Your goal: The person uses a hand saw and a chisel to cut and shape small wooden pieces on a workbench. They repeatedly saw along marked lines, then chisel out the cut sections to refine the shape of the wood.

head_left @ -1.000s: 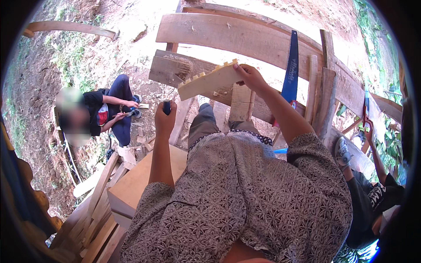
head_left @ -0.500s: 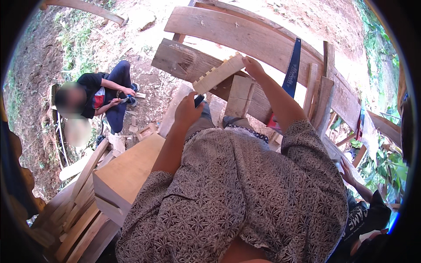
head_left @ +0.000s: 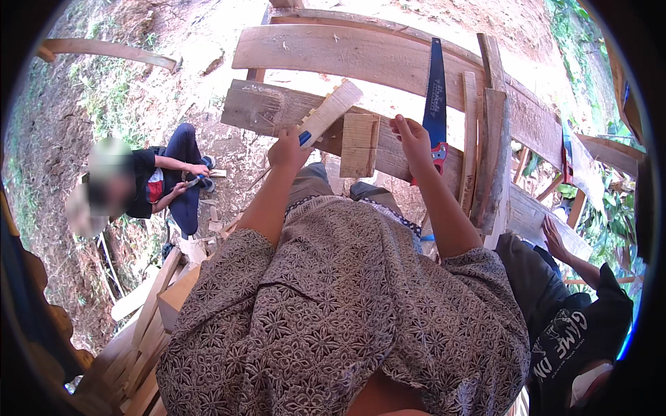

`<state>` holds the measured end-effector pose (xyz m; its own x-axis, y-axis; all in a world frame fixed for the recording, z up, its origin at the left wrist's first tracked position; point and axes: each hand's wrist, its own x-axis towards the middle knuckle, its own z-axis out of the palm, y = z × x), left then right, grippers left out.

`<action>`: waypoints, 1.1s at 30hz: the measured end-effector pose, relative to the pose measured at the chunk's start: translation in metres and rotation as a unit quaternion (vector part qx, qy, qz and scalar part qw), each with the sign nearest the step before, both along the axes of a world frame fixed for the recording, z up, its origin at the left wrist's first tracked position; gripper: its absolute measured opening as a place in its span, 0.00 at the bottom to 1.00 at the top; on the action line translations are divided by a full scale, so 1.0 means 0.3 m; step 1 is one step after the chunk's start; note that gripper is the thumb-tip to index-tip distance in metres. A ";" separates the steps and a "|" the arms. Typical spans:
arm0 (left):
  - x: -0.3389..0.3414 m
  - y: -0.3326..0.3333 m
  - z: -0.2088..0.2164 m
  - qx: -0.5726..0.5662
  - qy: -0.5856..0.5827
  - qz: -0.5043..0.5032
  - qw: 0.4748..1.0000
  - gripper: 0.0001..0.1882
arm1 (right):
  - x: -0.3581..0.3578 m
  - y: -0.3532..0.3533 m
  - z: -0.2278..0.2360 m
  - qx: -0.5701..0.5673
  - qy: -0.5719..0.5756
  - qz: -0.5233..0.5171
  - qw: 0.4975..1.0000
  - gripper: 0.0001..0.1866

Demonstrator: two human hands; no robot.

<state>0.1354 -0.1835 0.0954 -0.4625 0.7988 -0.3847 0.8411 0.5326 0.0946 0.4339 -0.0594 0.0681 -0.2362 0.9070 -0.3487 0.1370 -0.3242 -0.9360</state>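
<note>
My left hand (head_left: 288,149) is closed around the lower end of a pale wooden piece (head_left: 333,111) with notches along one edge. A small blue object (head_left: 304,138) shows at the same hand, lying against the wood; most of it is hidden by the fingers. My right hand (head_left: 415,141) is raised off the wood, its fingers half curled and slightly apart, with nothing visible in them. Between my hands, a short wooden block (head_left: 359,144) rests against the rough plank (head_left: 267,109). Just beyond my right hand is a handsaw (head_left: 436,104) with a blue blade and red handle.
A long board (head_left: 347,47) runs across the far side, with upright wood strips (head_left: 491,145) at the right. On the left a person (head_left: 173,177) sits holding a tool. Another person's hand (head_left: 555,239) touches a board at right. Stacked timber (head_left: 149,333) lies lower left.
My right hand has let go of the notched piece's far end and moved slightly right and nearer. My left hand still holds the piece, now tilted more steeply. The view has shifted.
</note>
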 end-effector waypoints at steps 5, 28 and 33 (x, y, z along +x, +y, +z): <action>-0.025 0.033 -0.020 0.011 -0.023 -0.003 1.000 0.43 | 0.182 -0.272 -0.011 -0.104 0.058 -0.080 0.990 0.21; -0.072 -0.013 -0.143 0.308 -0.139 0.062 0.939 0.31 | 0.320 -0.327 -0.154 -0.341 -0.092 -0.292 0.889 0.32; -0.244 0.073 -0.169 0.318 -0.146 0.062 0.935 0.21 | 0.335 -0.325 -0.166 -0.333 -0.034 -0.317 0.888 0.24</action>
<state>0.0623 -0.1616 0.0447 -0.5163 0.8560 0.0262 0.6658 0.3820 0.6409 0.5344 -0.1568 0.0181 0.2904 0.4382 -0.8507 -0.2209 -0.8343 -0.5051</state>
